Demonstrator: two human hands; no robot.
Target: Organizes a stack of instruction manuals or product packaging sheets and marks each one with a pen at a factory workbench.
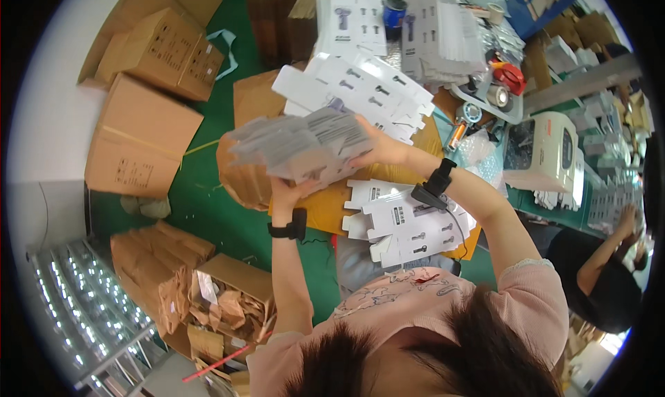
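While both hands grip a blurred white carton blank (301, 146) near centre, left hand (294, 188) closed under it at six o'clock, right hand (379, 148) pinching at three o'clock, loose flaps could slip onto the flat blanks (405, 224) below.

Matt white card box blanks (305, 148), rough brown corrugated cartons (142, 137).

top: pink short-slv tee w/ sketch print | wrists: black bands, both | R band: thin cable
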